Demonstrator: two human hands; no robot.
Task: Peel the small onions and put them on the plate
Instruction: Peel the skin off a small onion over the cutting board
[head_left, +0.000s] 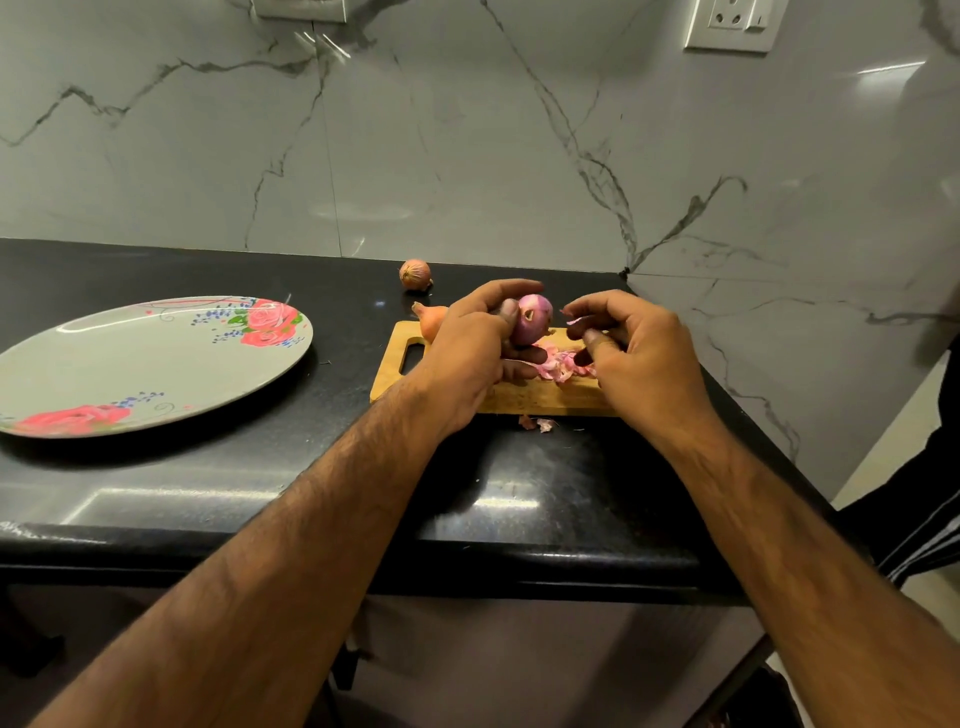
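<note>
The small onion (532, 318) now being peeled is held up just above the wooden cutting board (524, 397), right of centre on the black surface (311, 467). At the far left the flowered plate (130, 364) lies well apart from the board, and no onion lies on it. Further right, near the wall, sits an unpeeled onion (415, 273), and a second unpeeled onion (432, 319) rests at the board's handle end, partly hidden by the left hand (467, 353). That hand grips the small onion, thumb pressed on its side; the flesh shows glossy purple with a tan root scar facing me. Under it lies a heap of pink peelings (563, 366), with a few scraps over the board's near edge. The right hand (639, 353) pinches a thin strip of skin (579, 320) just beside the onion.

I judge this the peeling step, nearly done for this bulb. Next the strip should drop on the heap, any last skin come off, then the onion go left to the plate.
</note>
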